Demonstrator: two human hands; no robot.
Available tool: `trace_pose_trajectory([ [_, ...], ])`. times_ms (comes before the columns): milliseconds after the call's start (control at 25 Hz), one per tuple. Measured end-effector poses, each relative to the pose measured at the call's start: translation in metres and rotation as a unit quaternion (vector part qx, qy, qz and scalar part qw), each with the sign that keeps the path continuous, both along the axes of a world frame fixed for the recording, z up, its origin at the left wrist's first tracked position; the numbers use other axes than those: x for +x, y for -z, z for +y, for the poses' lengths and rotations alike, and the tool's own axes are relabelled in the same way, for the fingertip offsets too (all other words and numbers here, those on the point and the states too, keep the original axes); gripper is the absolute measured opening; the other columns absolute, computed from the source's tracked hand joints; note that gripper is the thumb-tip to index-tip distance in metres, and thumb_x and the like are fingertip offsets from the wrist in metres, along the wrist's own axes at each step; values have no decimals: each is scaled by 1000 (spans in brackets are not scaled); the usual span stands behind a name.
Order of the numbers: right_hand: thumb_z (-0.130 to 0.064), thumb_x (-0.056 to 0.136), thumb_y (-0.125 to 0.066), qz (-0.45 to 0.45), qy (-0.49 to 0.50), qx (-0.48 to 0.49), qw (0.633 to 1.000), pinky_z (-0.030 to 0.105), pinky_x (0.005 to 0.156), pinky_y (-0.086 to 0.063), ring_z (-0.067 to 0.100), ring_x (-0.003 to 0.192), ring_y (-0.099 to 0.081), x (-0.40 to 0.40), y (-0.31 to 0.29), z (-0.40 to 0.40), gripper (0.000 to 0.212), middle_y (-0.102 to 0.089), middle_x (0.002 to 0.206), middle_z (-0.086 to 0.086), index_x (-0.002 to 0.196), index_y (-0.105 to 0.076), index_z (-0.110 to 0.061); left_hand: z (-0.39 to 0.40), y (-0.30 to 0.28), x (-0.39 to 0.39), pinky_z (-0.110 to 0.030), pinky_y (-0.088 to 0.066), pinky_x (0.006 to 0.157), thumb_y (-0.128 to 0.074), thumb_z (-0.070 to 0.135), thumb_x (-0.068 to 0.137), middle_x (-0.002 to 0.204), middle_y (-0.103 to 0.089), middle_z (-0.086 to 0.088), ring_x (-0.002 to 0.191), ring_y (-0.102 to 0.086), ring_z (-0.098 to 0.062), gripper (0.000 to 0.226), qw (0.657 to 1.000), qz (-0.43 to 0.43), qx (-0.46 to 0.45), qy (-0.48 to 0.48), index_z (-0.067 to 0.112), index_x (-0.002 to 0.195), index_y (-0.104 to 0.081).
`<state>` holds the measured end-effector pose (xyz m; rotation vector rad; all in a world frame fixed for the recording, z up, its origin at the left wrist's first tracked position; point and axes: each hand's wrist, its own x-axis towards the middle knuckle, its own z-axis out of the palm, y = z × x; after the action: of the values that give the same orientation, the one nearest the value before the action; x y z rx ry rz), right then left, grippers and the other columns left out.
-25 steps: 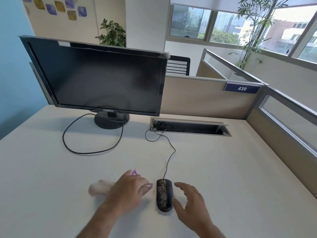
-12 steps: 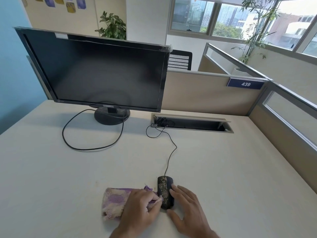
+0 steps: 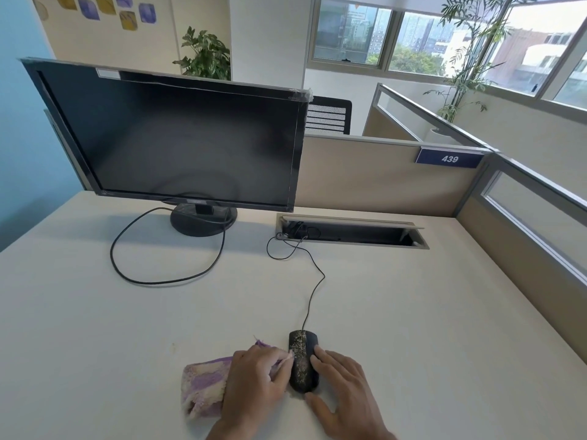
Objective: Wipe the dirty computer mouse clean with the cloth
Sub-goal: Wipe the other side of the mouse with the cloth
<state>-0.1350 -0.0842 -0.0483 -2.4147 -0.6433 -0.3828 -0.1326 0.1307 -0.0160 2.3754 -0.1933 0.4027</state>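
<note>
Mouse [image 3: 303,363] sits on the tabletop [image 3: 413,328] near the bottom edge, about 6 o'clock from the cable slot [image 3: 351,231], top speckled with grime, cord [image 3: 313,290] running off to 12 o'clock. Right hand [image 3: 344,390] is spread, fingertips on the mouse's 3 o'clock side, thumb at its rear, likely bracing it from sliding. Left hand [image 3: 257,381] is closed, pinching the purple cloth [image 3: 203,387], its edge touching the mouse's 9 o'clock side; wiping looks barely begun.
</note>
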Motion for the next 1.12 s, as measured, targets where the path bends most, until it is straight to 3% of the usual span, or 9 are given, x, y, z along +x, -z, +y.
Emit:
trace_pose_trajectory([
  [120,-36,67,-86,-2,-3,4,1000,32,100,-42,13,123,-57,1,1,0,58,-59,139,-3,119,-71,-14,-3,-7,5,-40,-51,59,-85,21,79,53,-60,10,57,-59,-19,27,999,27,30,-17,23,63,-63],
  [280,-35,66,-86,-3,-5,11,1000,33,98,-43,13,121,-59,2,2,-1,57,-60,139,-4,117,-72,-16,-6,-12,15,-41,-50,58,-78,24,85,50,-36,-2,57,-46,-25,48,999,34,21,-9,22,57,-40],
  [400,-35,64,-87,-2,-4,10,1000,35,95,-44,15,117,-62,2,2,0,58,-61,137,-3,116,-73,-16,-7,-12,19,-39,-47,57,-77,24,85,51,-38,-4,60,-48,-30,62,998,45,47,-11,29,51,-25],
  [600,-34,61,-89,-13,-1,11,1000,35,93,-45,15,113,-65,3,1,1,59,-63,134,-1,114,-74,-14,-3,-13,31,-35,-46,67,-72,29,88,48,-32,-4,61,-47,-30,55,993,91,77,12,20,54,-29],
  [720,-33,60,-89,-23,0,12,1000,35,92,-46,14,111,-65,2,1,1,57,-64,133,0,112,-75,-13,-2,-14,37,-34,-46,62,-71,26,87,47,-32,-2,57,-42,-28,45,995,81,49,26,14,59,-37],
  [880,-31,59,-89,-27,5,14,1000,35,93,-46,14,110,-65,3,1,2,57,-65,132,0,112,-75,-12,-3,-17,43,-37,-43,59,-69,26,87,47,-26,-2,57,-32,-24,51,992,86,94,18,21,57,-28],
  [1120,-33,59,-89,-28,0,7,1000,33,93,-46,10,112,-64,3,2,1,58,-64,134,-2,112,-75,-14,-6,-20,49,-38,-44,59,-70,28,89,51,-32,0,60,-49,-30,48,990,92,105,14,20,59,-33],
])
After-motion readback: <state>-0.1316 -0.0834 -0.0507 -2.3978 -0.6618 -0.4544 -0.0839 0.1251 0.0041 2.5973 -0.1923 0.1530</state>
